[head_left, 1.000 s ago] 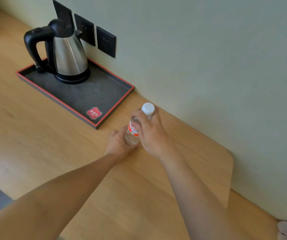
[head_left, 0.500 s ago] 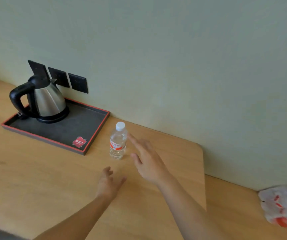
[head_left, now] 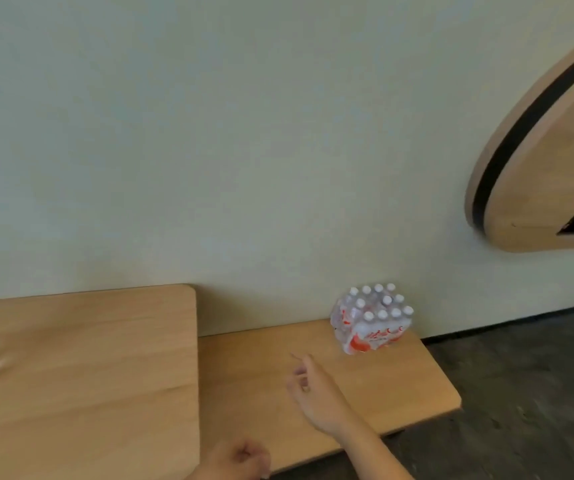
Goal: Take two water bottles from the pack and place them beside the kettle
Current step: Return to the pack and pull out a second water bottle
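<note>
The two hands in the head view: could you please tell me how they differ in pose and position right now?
The right hand reaches out over the lower shelf toward the bottle pack, fingers loosely spread; the left hand hangs back at the bottom edge, curled into a loose fist. The right hand is nearer the pack. Both are bare and hold nothing.

place: likely hotel or guest room, can't be sure
wall: plain pale green wall (head_left: 209, 133), bare
furniture: two-level light wood counter, upper desk (head_left: 88, 358) with rounded corner, lower bench shelf (head_left: 399, 386) fixed along the wall
wall fitting: rounded wood panel (head_left: 548, 174) with dark band, upper right, cut off by frame
floor: dark grey floor (head_left: 528, 375)
supplies: shrink-wrapped pack of water bottles (head_left: 372, 320), white caps, red label, standing on the lower shelf against the wall
clutter: little else out, tidy
</note>
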Demonstrator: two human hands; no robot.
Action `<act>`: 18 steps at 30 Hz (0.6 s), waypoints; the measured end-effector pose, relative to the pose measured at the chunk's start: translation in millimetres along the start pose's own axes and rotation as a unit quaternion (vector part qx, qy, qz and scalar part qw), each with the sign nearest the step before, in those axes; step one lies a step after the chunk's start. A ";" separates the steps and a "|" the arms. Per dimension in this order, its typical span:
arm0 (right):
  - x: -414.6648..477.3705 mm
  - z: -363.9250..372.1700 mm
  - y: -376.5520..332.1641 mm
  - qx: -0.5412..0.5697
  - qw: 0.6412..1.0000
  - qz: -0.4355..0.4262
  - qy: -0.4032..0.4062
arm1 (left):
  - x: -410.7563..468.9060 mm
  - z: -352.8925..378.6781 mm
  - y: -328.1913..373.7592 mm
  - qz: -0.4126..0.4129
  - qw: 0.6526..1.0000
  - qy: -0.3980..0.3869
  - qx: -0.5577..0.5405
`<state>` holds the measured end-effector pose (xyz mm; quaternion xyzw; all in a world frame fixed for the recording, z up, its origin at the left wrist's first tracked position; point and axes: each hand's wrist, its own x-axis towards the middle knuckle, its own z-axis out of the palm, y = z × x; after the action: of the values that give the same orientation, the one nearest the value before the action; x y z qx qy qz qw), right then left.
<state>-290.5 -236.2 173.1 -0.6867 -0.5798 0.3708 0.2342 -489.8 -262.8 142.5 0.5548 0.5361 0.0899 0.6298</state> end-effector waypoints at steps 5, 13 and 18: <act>-15.8 -118.9 115.6 -0.015 0.998 0.043 0.048 | 62.3 115.2 66.4 0.007 1.000 0.028 0.002; 19.3 -242.8 201.1 0.014 0.993 0.081 0.083 | 166.0 203.8 155.3 0.022 0.995 0.072 -0.060; 88.8 -285.8 234.5 0.014 0.993 0.084 0.080 | 264.2 213.3 191.8 0.030 0.995 0.067 -0.069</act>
<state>83.4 -170.2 151.7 -0.7570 -0.4942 0.3408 0.2579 -124.0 -133.6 102.2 0.5189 0.5525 0.1822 0.6263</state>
